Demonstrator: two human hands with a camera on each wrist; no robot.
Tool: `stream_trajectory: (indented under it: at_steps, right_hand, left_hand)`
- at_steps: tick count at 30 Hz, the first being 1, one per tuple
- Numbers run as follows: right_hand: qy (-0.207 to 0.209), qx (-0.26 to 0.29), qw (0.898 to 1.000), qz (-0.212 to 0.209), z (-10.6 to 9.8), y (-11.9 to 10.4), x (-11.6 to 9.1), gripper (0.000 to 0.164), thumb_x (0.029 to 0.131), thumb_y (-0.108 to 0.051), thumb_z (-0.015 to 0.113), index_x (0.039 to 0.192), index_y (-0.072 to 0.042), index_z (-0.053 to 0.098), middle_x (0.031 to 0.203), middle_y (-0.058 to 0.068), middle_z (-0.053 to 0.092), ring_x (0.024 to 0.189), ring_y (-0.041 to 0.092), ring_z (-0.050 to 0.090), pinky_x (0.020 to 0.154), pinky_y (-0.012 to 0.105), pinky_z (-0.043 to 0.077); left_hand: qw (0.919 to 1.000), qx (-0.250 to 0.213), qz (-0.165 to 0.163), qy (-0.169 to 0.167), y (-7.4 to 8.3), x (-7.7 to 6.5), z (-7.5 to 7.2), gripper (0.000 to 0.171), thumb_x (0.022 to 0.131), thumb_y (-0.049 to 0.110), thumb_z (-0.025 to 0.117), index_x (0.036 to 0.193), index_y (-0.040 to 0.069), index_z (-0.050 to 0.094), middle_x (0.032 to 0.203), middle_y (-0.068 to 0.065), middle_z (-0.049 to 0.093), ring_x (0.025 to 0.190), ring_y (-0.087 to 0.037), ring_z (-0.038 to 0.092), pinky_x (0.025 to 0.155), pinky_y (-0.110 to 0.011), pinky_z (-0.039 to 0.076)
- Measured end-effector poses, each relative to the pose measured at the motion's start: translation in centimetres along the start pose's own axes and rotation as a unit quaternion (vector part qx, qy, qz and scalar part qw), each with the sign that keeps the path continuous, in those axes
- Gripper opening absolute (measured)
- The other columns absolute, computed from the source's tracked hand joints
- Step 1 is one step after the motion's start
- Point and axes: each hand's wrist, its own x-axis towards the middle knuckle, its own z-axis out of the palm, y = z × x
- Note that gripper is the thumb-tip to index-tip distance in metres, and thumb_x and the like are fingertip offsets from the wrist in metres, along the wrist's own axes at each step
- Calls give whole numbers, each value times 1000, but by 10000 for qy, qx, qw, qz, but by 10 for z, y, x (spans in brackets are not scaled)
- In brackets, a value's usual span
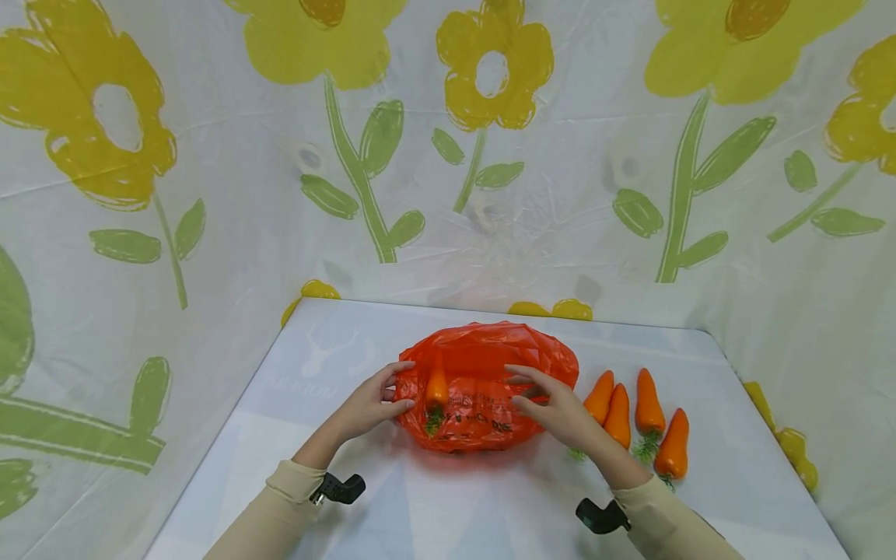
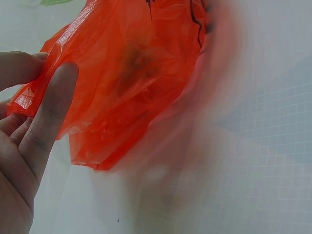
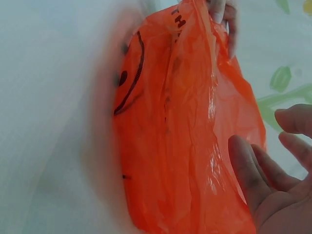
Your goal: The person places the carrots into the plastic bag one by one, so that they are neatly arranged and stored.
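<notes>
Head view shows one carrot (image 1: 437, 389) inside the red plastic bag (image 1: 490, 400) and four loose carrots (image 1: 649, 404) right of it on the table (image 1: 448, 505), work judged only partly complete, left hand (image 1: 367, 404) pinching the bag's rim, right hand (image 1: 560, 408) alongside, grasping nothing.

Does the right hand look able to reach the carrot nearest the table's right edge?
Probably yes: the right hand looks empty, and that carrot lies uncovered on the table, just right of the forearm.
</notes>
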Motion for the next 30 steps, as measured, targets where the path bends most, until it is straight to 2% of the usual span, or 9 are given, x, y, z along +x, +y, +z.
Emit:
stream_trajectory:
  at_steps: [14,21,26,30]
  right_hand:
    - [173,34,9997,-167,-11,7,-12,50,99,-25,69,146,-23,54,128,11,66,103,25,66,79,27,58]
    - [337,-43,9991,-238,-15,11,-17,50,99,-16,68,146,-18,54,122,10,69,101,24,65,80,27,58]
    - [384,-82,9990,-203,-17,14,-21,50,99,-16,68,147,-17,53,117,9,70,100,23,65,81,26,57]
    - [366,38,9992,-168,-20,17,-25,50,99,-18,68,147,-17,52,117,15,69,100,23,66,81,26,57]
  left_hand:
    - [10000,29,20,-8,0,0,-1,66,96,22,73,152,12,40,143,-22,52,114,-34,64,87,-41,60]
    - [10000,19,3,-28,2,0,0,66,96,20,72,153,11,39,144,-23,51,114,-34,64,88,-41,59]
    - [10000,49,17,-19,2,1,0,66,97,19,72,153,9,39,144,-22,51,113,-34,64,87,-41,59]
    - [10000,52,58,-41,2,1,0,66,97,18,71,153,8,38,144,-23,51,113,-34,64,87,-41,60]
